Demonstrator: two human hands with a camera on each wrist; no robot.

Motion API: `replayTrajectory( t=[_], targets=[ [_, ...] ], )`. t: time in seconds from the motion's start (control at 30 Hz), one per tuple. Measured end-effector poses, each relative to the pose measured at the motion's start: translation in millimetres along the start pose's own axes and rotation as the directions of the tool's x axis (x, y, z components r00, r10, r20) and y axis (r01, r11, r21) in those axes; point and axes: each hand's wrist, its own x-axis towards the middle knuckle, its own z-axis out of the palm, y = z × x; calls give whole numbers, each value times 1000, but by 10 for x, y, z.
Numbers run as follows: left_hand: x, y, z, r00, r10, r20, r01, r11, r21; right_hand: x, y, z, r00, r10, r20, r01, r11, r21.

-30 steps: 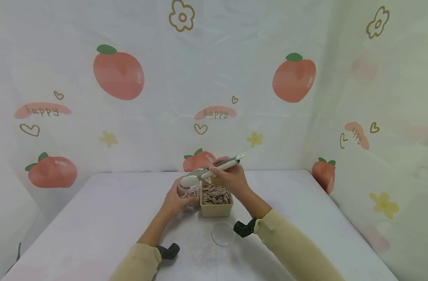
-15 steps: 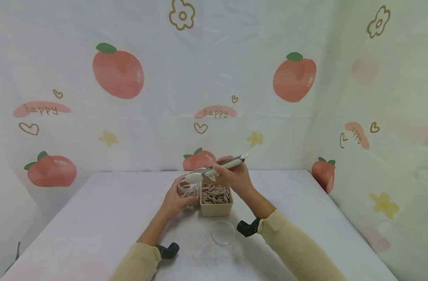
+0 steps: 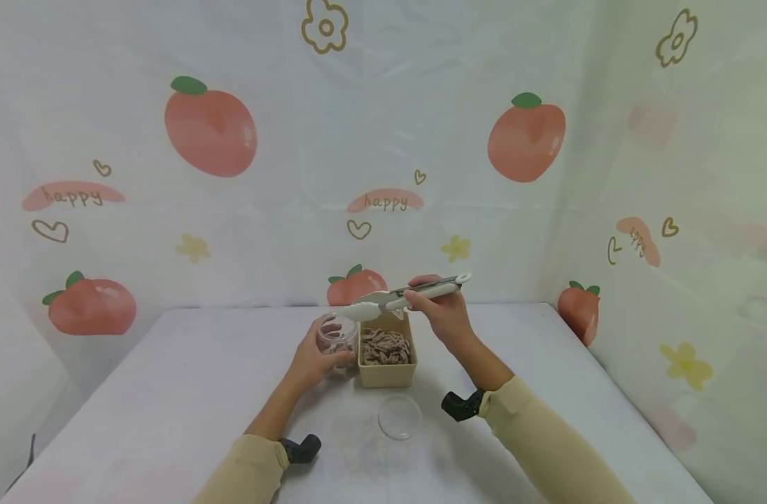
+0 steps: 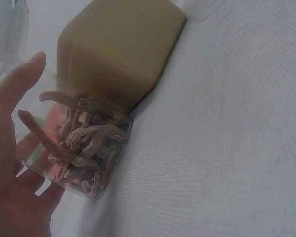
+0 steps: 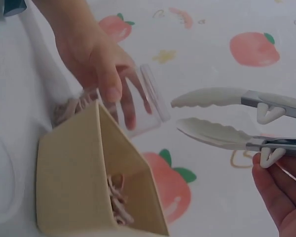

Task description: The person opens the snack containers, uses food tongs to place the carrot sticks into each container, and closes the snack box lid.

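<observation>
Left hand [image 3: 314, 360] grips jar [image 3: 336, 336] beside box [image 3: 388, 378], disc [image 3: 400, 417] near

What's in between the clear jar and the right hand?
The tongs, held in the right hand, tips toward the jar; the right wrist view shows it.

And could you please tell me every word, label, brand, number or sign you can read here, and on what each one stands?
"happy": left pink patch of the backdrop.
"happy": centre pink patch.
"appy": slanted pink patch, right; its first letter is unclear.
Pink patch in the right wrist view: too small and blurred.
Jar, box, tongs, clear disc: no readable text.
</observation>
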Motion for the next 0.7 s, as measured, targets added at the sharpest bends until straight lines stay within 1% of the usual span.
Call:
replayTrajectory(
  t=[0.07,0.23,0.33,0.57,0.7],
  targets=[
    [3,0,-3,1000,4,3,-4,1000,7,-7,21,-67,1000,5,0,-5,1000,7],
    [9,1,-10,1000,10,4,-10,1000,-8,-33,88,-216,999,43,0,-43,999,28],
    [13,-5,-12,1000,14,1,-14,1000,-12,-54,110,-281,998,57,-4,-57,998,19],
    [-1,-7,-2,1000,16,-4,-16,1000,-5,-151,200,-366,996,80,24,-79,996,-33],
    [1,-11,1,1000,23,-9,-23,1000,-6,-200,290,-378,993,99,61,-97,995,-19]
  ],
)
